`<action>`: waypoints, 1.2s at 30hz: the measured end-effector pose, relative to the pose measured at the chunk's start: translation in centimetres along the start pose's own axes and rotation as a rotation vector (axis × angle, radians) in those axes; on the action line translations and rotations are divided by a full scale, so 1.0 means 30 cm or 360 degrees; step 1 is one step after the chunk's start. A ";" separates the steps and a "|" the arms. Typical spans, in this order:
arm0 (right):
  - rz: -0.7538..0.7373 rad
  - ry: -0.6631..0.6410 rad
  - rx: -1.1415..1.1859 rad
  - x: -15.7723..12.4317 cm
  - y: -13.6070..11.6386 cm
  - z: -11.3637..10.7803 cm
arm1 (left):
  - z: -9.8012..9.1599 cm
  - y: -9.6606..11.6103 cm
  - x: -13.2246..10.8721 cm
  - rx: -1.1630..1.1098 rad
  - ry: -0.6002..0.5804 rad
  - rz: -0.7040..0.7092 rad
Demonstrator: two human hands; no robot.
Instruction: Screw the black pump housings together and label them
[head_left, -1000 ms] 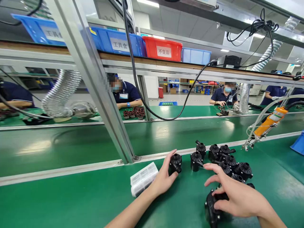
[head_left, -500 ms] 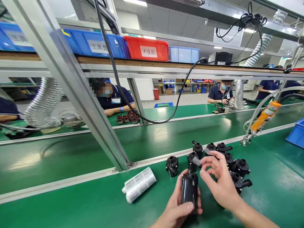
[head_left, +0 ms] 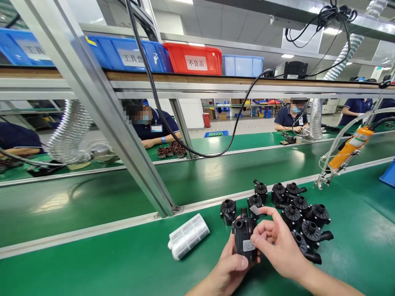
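Note:
My left hand (head_left: 233, 263) is wrapped round a black pump (head_left: 242, 230), held upright above the green bench with its round ports at the top. A small silver-grey label (head_left: 248, 245) lies on the pump's front face. My right hand (head_left: 277, 242) is at the pump's right side, its thumb tip at the edge of that label and its fingers curled. Another small label (head_left: 254, 209) clings to the tip of my right index finger. Several more black pumps (head_left: 311, 231) stand behind and to the right of my hands.
A roll of clear-backed labels (head_left: 189, 236) lies on the green bench (head_left: 108, 267) to the left. An orange power tool (head_left: 350, 148) hangs at the right, near a blue bin (head_left: 389, 174). A metal post (head_left: 123, 144) slants across the left. Co-workers sit beyond the belt.
One label has gone from my right fingers onto the pump's front. My right hand has come down and left against the pump, which has turned to show a different face.

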State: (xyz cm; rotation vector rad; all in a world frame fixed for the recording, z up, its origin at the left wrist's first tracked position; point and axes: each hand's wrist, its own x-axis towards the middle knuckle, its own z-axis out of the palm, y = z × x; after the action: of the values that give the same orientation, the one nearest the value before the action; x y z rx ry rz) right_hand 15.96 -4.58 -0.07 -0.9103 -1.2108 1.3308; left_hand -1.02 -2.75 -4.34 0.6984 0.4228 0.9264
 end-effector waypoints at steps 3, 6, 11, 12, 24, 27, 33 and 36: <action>-0.0003 -0.0003 -0.0023 -0.001 -0.002 0.002 | -0.003 -0.004 0.002 0.0036 -0.0012 0.0003; -0.0015 0.0013 -0.0038 -0.001 -0.004 0.005 | -0.006 -0.006 0.003 0.0075 -0.0011 0.0011; -0.0021 0.0050 -0.0059 0.000 -0.009 0.011 | 0.000 -0.007 0.006 0.0055 -0.0004 0.0029; -0.0022 0.0054 -0.0074 -0.002 -0.006 0.013 | 0.001 -0.007 0.006 0.0045 -0.0006 0.0033; -0.0979 0.0378 -0.1509 -0.014 0.035 -0.037 | -0.003 0.028 0.001 0.0030 -0.0129 -0.0060; -0.0739 0.0393 -0.1528 -0.011 0.013 -0.013 | -0.020 0.012 0.013 0.0192 -0.0244 0.0007; -0.0523 -0.0088 -0.1626 -0.023 -0.111 -0.119 | -0.071 0.001 0.057 0.0886 -0.0251 0.0108; -0.0263 -0.0121 -0.1770 -0.054 -0.188 -0.253 | -0.090 0.038 0.075 0.1288 -0.0009 0.0309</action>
State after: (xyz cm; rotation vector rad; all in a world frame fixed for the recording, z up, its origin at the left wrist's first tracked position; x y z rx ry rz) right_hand 24.70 -5.44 3.78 -1.4629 -2.0772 0.4737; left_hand -2.09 0.56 -5.54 1.4977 0.7468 0.9254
